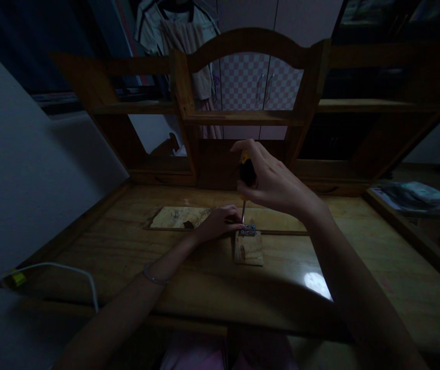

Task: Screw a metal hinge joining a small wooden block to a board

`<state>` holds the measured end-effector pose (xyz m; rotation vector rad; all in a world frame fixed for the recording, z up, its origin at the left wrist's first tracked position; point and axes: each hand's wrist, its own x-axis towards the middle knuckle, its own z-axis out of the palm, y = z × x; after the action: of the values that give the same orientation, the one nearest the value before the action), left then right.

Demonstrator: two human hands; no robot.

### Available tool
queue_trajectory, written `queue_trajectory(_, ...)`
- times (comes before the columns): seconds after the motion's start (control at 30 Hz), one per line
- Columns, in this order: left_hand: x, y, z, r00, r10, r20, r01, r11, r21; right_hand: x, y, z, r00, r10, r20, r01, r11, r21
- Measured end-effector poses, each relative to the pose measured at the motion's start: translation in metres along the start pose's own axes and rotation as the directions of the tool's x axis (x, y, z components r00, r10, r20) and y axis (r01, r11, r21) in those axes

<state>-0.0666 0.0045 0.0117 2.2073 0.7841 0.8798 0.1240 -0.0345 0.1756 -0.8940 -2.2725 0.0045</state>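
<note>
My right hand [268, 177] is closed around the yellow and black handle of a screwdriver [247, 172]. The screwdriver stands nearly upright, its metal shaft running down to the left side of a small metal hinge [249, 230]. Several screws or screw holes show on the hinge. It lies across the edges of a short wooden piece [253, 251] on the near side and a long wooden strip [176, 218] on the far side. My left hand [220, 223] has its thumb and finger pinched at the hinge's left end, beside the screwdriver tip. What sits between those fingertips is hidden.
The wooden desk [189, 277] carries a wooden shelf unit [243, 119] along its back. A white cable [61, 265] loops over the left front edge. At the right, papers or bags [422, 192] lie on a lower surface. Clothes [183, 36] hang behind the shelves.
</note>
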Motion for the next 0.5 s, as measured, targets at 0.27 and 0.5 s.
queue_trajectory(0.27,-0.0005,0.0015,0.0005,1.000,-0.013,-0.015,0.013,1.000,-0.020,0.0008,0.0047,0.0002,1.000,-0.003,-0.027,0.003,1.000,-0.001)
queue_trajectory(0.5,0.0009,-0.0037,-0.0006,0.999,-0.031,0.007,0.031,0.999,-0.004,-0.0009,0.0019,-0.0065,0.999,0.009,0.033,-0.010,0.999,0.037)
